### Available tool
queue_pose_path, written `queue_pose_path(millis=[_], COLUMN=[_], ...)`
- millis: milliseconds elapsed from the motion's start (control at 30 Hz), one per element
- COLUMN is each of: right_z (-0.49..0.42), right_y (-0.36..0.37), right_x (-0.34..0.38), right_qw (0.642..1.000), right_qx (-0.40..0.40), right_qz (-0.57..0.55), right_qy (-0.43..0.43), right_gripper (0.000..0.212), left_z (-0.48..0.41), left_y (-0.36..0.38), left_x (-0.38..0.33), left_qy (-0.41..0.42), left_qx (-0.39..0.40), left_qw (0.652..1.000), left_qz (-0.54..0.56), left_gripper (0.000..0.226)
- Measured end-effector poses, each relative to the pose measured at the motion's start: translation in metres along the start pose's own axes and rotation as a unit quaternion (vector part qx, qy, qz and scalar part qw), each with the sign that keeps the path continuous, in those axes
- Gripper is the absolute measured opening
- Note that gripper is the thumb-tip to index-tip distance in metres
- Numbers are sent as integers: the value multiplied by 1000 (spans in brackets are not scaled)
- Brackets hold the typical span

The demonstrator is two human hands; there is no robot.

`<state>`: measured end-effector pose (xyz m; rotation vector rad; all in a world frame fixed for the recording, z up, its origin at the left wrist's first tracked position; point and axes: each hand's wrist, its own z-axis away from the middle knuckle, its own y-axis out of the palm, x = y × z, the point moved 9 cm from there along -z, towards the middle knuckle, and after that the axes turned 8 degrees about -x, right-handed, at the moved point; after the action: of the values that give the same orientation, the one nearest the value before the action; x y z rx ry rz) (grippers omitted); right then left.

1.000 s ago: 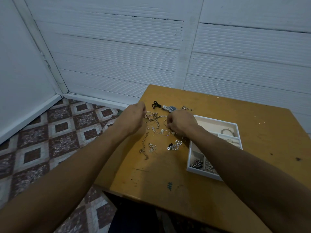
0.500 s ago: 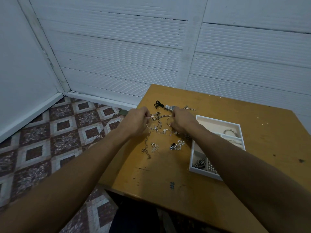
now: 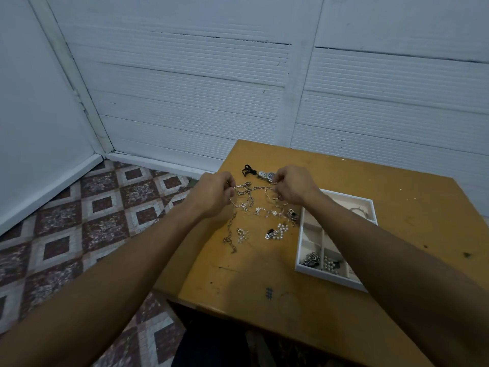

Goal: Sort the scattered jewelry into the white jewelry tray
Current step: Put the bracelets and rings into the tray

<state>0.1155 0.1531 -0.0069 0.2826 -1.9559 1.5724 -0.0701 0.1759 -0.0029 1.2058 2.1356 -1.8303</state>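
At the frame's centre, the left hand [image 3: 214, 192] and right hand [image 3: 293, 185] each pinch one end of a tangled chain [image 3: 251, 188] over the counter [image 3: 397, 207]. It is best teased apart slowly and lifted clear of neighbouring pieces, then carried right to the white jewelry tray [image 3: 330, 278].

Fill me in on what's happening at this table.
A person is sorting jewelry. The left hand and right hand each pinch part of a link chain stretched between them over the wooden table. Other pieces lie scattered below; the white jewelry tray at the right holds a few.
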Motion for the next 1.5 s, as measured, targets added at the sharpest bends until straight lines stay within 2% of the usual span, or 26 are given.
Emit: queue_pose_path(millis=[333,633,867,1033,1200,1400,1500], right_z=[8,22,35,36,36,37,38], right_y=[-47,-107,-122,-114,-112,-103,-102], right_x=[-6,-97,-142,-150,-154,-165,-165], right_qw=[999,992,984,974,957,963,966], right_qx=[-38,-109,-104,-93,-94,-55,-62], right_qz=[-15,20,130,204,274,264,250], right_qy=[-21,52,64,31,19,13,-9], right_gripper=[20,18,28,15,17,21,21], left_z=[1,-6,-14,-21,-22,-25,-26], left_y=[10,46,76,90,100,109,111], left_x=[-26,-89,-130,-139,-145,-156,-162], left_qy=[3,62,86,81,75,83,88], left_qx=[25,45,57,69,92,100,103], left_qw=[1000,997,994,994,992,991,991], left_qz=[12,21,28,28,40,21,13], left_gripper=[10,9,13,13,10,12,14])
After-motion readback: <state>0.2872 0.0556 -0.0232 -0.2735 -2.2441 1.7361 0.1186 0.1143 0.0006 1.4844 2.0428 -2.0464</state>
